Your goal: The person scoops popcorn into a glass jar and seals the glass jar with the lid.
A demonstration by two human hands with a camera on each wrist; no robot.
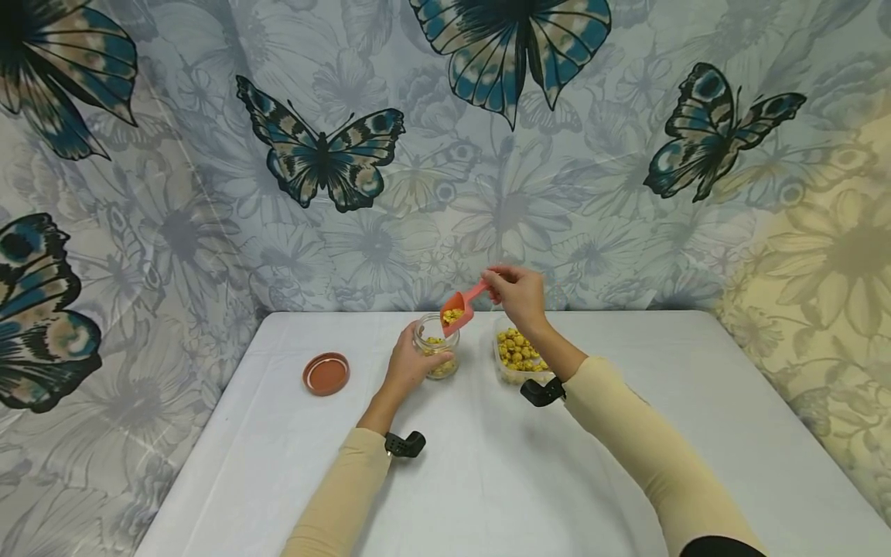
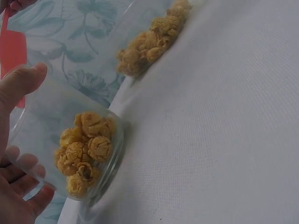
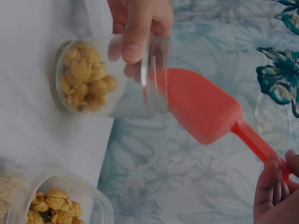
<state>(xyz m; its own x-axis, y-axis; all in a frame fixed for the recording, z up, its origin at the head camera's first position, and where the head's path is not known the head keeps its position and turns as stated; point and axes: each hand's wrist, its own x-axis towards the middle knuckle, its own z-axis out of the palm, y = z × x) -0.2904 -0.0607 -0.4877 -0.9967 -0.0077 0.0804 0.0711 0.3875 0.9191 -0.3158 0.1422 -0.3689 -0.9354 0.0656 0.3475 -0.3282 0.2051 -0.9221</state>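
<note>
My left hand (image 1: 412, 360) grips a clear glass jar (image 3: 131, 93) near its mouth, thumb on one side and fingers on the other. Caramel popcorn (image 2: 84, 154) fills the lower part of the jar, which stands on the table. With my right hand (image 1: 517, 294) I pinch the handle of a red scoop (image 3: 201, 105). The scoop is tilted down, its lip at the jar's mouth, and popcorn (image 1: 453, 316) lies in its bowl in the head view. Right of the jar, a clear plastic container (image 1: 500, 370) holds more popcorn, partly hidden behind my right forearm.
A round brown lid (image 1: 326, 374) lies on the white-covered table (image 1: 459, 495), left of the jar. Behind the table's far edge hangs a butterfly-patterned cloth (image 1: 571, 232). Both wrists wear dark cameras (image 1: 405, 444).
</note>
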